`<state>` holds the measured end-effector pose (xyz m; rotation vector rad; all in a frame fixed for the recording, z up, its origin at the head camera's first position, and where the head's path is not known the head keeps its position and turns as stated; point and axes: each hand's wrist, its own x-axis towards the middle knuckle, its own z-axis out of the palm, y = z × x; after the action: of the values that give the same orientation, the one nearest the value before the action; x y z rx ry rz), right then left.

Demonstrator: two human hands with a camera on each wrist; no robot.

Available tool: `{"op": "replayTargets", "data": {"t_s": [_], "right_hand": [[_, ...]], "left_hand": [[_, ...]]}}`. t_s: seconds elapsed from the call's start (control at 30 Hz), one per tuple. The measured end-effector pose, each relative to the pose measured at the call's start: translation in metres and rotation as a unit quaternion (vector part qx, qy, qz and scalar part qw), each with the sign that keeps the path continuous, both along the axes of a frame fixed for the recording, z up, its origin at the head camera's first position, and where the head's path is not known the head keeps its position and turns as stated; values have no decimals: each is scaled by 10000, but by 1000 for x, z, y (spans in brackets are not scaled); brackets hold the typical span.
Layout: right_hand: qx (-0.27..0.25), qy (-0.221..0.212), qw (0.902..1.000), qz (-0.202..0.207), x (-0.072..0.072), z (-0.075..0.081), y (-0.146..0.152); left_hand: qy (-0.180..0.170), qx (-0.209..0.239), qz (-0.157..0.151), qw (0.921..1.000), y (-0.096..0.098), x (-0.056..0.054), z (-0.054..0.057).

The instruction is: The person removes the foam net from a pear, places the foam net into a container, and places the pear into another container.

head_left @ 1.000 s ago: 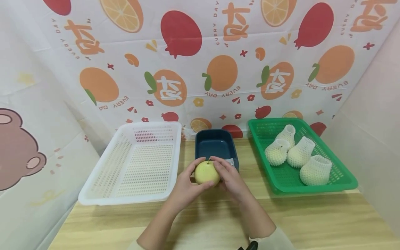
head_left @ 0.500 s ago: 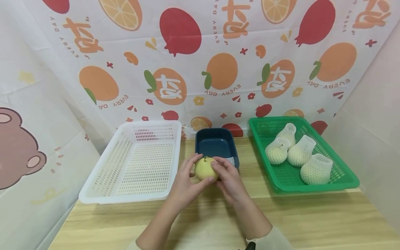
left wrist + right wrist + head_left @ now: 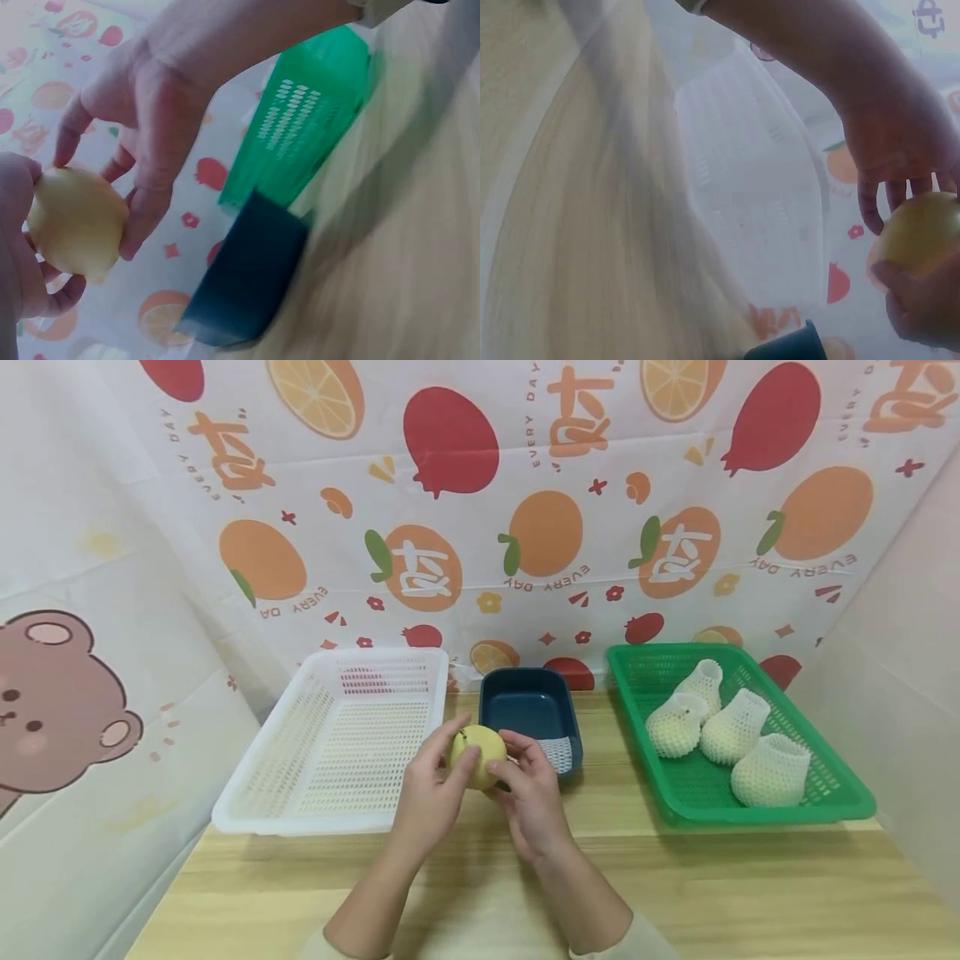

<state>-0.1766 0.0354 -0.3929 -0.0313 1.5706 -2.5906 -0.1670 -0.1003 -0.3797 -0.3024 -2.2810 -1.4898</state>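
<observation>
Both hands hold a round, pale yellow pear [image 3: 483, 745] above the table, in front of the dark blue bin. My left hand [image 3: 427, 793] grips its left side, with the thumb across the near face. From the right, my right hand [image 3: 534, 797] pinches it between thumb and fingers. The stem points up and to the left. In the left wrist view the bare pear [image 3: 79, 221] sits between the fingers of both hands, and the right wrist view shows the pear [image 3: 922, 229] partly covered by a hand.
A white plastic basket [image 3: 255, 777] stands on the left. The dark blue bin [image 3: 525, 681] in the middle has a white foam net [image 3: 557, 753] in it. On the right, a green basket [image 3: 675, 806] contains several foam-netted fruits [image 3: 731, 731]. A printed cloth hangs behind.
The pear has moved slightly left and tilted, so its stem now leans left. My left thumb has shifted onto its near face, and the head view has swung a little left.
</observation>
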Motion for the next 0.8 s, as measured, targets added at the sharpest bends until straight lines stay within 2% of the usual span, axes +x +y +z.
{"op": "replayTargets", "data": {"t_s": [0.1, 0.17, 0.33, 0.5, 0.6, 0.8], "right_hand": [[182, 208, 9994, 222, 3, 1, -8], [327, 414, 9981, 309, 4, 1, -13], [953, 1038, 9896, 279, 5, 1, -26], [1643, 1569, 9738, 125, 1, 1, -39], [2062, 1818, 9614, 88, 0, 1, -47], [2618, 2131, 9412, 157, 0, -6, -60]], "left_hand": [[-298, 305, -48, 9991, -13, 1, 7], [-439, 356, -36, 9984, -21, 2, 11], [-400, 95, 51, 9991, -42, 3, 19], [-323, 71, -15, 9995, -60, 6, 23], [-320, -138, 184, 9992, -68, 8, 24], [-713, -271, 567, 9955, -82, 13, 20]]}}
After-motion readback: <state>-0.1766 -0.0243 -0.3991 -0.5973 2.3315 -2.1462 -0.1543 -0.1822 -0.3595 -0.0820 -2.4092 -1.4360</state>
